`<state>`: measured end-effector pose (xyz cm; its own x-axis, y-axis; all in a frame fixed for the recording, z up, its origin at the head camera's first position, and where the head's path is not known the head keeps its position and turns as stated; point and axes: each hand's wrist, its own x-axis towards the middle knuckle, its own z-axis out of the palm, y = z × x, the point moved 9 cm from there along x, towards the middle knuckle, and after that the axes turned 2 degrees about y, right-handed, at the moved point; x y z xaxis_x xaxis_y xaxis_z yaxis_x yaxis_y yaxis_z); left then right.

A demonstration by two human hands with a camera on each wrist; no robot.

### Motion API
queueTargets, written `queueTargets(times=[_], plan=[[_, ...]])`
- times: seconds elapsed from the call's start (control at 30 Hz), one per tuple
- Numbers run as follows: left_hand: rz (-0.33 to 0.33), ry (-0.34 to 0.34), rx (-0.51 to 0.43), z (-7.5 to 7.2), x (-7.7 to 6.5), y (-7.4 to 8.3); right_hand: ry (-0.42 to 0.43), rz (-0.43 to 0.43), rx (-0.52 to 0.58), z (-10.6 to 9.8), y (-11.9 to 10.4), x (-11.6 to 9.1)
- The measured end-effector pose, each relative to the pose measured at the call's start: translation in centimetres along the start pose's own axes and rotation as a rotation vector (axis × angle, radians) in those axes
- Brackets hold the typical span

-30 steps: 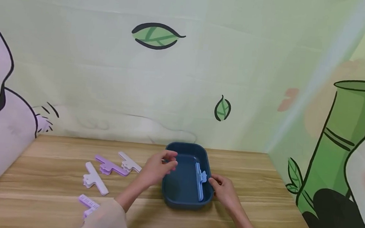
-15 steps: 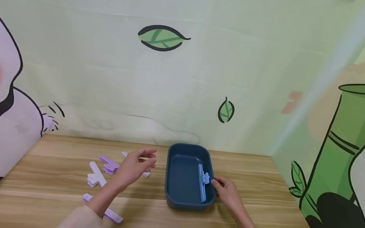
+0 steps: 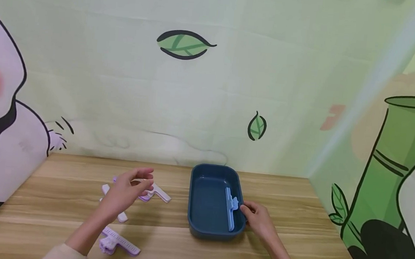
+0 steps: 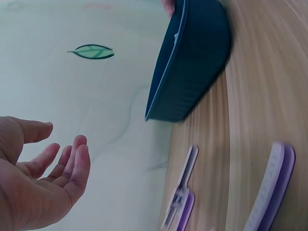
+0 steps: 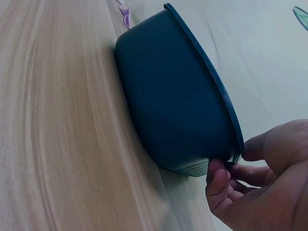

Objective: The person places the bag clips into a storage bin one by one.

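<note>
At the far left, a cartoon animal [image 3: 28,131] is printed on the backdrop [image 3: 116,77] behind your wooden table [image 3: 169,240]. A white clip [image 3: 122,217] lies on the wood, mostly covered by your left wrist, so its full outline cannot be read. Your left hand [image 3: 127,189] hangs above the clips; it holds nothing, fingers loosely bent and thumb well apart from them in the left wrist view. Nearest you lies a lilac clip [image 3: 121,242] with marks along its bar. Beneath and behind the hand, a purple clip [image 3: 144,198] is partly hidden, with a second white clip [image 3: 161,192] just beside it. Right of these stands the dark blue box [image 3: 199,230], upright on the table and well apart from the clips. Inside it, along the right side, a light blue clip [image 3: 229,212] lies lengthwise. Your right hand [image 3: 257,217] pinches the box's right rim, thumb at the edge and fingers beneath it outside. Far right, the backdrop shows green bamboo [image 3: 404,137].
</note>
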<state>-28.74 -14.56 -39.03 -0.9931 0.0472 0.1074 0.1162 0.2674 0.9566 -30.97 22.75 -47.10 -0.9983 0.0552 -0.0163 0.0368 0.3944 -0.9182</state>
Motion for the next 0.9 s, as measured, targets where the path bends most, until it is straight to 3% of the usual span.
queueTargets(times=[0.9], plan=[[0.025, 0.146, 0.032, -9.9, -3.1, -1.7, -0.002, -0.008, -0.004, 0.1, 0.1, 0.1]])
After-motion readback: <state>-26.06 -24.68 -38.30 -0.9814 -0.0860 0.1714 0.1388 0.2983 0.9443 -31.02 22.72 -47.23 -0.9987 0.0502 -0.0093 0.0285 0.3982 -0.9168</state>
